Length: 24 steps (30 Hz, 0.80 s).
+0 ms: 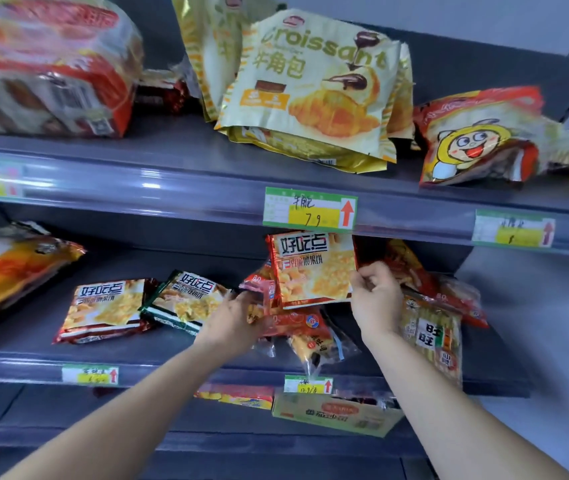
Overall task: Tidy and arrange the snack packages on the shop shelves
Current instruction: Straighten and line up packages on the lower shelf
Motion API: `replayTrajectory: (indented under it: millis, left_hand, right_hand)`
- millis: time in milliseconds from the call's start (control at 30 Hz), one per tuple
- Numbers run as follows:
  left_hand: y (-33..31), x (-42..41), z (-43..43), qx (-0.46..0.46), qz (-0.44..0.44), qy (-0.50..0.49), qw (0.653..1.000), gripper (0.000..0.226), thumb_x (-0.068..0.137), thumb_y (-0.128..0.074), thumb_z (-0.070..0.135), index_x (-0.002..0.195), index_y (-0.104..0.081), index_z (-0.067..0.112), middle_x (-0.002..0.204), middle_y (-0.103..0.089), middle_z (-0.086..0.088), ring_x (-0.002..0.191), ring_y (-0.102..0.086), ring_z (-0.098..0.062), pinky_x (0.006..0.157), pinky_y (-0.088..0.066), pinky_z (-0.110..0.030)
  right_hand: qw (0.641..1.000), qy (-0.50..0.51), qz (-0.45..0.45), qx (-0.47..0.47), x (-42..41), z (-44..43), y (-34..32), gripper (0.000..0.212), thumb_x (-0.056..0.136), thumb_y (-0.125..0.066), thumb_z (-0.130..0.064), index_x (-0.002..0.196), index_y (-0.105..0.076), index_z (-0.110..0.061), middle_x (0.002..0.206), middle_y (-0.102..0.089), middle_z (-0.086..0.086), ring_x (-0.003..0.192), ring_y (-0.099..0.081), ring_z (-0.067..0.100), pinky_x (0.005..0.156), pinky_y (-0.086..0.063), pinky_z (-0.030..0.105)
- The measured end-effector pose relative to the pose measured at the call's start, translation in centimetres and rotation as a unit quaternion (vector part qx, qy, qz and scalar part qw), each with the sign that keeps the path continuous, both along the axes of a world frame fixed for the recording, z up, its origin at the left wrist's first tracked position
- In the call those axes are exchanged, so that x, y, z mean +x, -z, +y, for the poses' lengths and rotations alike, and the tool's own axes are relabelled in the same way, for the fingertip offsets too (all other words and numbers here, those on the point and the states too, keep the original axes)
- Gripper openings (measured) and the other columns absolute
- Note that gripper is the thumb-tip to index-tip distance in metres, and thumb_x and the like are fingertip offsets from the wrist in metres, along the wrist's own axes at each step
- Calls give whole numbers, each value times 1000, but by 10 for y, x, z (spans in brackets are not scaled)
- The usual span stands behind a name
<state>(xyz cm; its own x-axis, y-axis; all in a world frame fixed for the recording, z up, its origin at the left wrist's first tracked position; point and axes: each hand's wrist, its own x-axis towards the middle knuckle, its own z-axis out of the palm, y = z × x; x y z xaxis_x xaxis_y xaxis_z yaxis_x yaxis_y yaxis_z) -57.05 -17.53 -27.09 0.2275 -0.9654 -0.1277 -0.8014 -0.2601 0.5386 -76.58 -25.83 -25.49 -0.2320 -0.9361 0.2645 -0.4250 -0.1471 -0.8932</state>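
On the middle shelf (pixel 172 355), my right hand (pixel 375 297) pinches the right edge of a red-bordered cracker pack (pixel 312 268) and holds it upright under the shelf above. My left hand (pixel 238 317) reaches into a jumble of red and clear snack bags (pixel 297 327) below that pack and grips one at its left side. Two more cracker packs lie flat to the left: a red-edged one (pixel 106 308) and a green-edged one (pixel 186 296) overlapping it.
The upper shelf carries yellow croissant bags (pixel 311 88), a red cartoon-face bag (pixel 477 136) and red wrapped cakes (pixel 44 67). An orange bag (pixel 9 268) lies far left, a rice-cracker bag (pixel 432 334) stands at right. Price tags (pixel 309 209) line the shelf edges. Boxes (pixel 335 412) sit below.
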Motion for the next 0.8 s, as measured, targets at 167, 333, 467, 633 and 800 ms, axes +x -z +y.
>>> replayTrajectory:
  millis: [167, 333, 467, 633, 800]
  left_hand:
    - [-17, 11, 28, -45, 84, -46, 994, 41, 93, -58, 39, 127, -56, 16, 119, -64, -5, 102, -60, -23, 73, -44, -28]
    - [-21, 35, 62, -64, 148, -109, 981, 26, 92, -61, 34, 87, -63, 8, 86, -69, -10, 71, -58, -20, 59, -37, -28]
    - [-18, 60, 85, -70, 190, -155, 967, 21, 93, -59, 32, 83, -59, 13, 82, -67, -7, 76, -63, -24, 68, -50, -37]
    - [-10, 102, 101, -98, 214, -207, 950, 25, 93, -58, 36, 83, -63, 13, 78, -67, -6, 82, -68, -28, 66, -51, -35]
    - [-1, 148, 108, -103, 213, -231, 944, 31, 94, -57, 37, 86, -67, 9, 77, -68, -9, 80, -68, -28, 70, -53, -38]
  right_hand:
    - [995, -96, 6, 8, 27, 27, -8, 25, 88, -63, -12, 69, -51, -22, 76, -59, -2, 82, -59, 26, 74, -48, 39]
    - [987, -159, 19, 16, 59, 50, -12, 17, 89, -63, -17, 74, -55, -18, 80, -62, -2, 82, -59, 21, 74, -50, 38]
    - [981, -193, 20, 19, 89, 67, -14, 22, 89, -63, -15, 70, -53, -20, 75, -62, -5, 77, -58, 17, 71, -47, 33]
    - [977, -211, -3, 39, 138, 78, -12, 16, 89, -63, -11, 74, -57, -11, 75, -62, -2, 73, -57, 14, 65, -45, 28]
    - [975, -195, -13, 104, 189, 80, 2, 13, 91, -61, -14, 78, -59, -11, 78, -62, -1, 71, -55, 12, 59, -42, 24]
